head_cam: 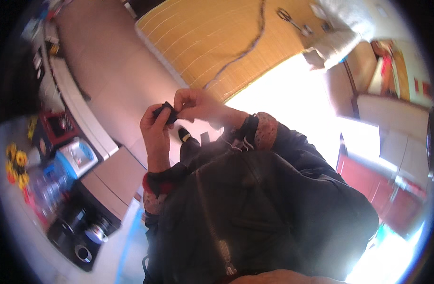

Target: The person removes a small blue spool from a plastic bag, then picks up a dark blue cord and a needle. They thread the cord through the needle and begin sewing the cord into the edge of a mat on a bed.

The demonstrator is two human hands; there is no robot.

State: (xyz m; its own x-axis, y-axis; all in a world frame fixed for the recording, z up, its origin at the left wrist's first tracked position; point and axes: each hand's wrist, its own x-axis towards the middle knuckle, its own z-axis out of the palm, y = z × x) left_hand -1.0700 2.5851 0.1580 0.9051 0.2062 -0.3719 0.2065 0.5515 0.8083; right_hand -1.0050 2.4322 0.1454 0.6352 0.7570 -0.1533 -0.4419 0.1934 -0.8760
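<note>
My left hand (156, 122) grips a small folded piece of black material (169, 113), probably cloth, with the thumb pressed on its front. Close against its right side is my right hand (197, 106), thumb and forefinger drawn together at the edge of the black piece. Whether those fingertips hold the edge or something thin cannot be made out. Both hands are raised in front of my dark zipped jacket (238, 206), above the floor.
Ahead is a bed with a woven mat (202, 42); a dark cord (238, 58) and scissors (288, 18) lie on it. To the left, a counter holds a clear water jug (52, 184), yellow artificial flowers (20, 161) and a dark tray with cups (66, 227). Red cabinet doors (373, 184) stand right.
</note>
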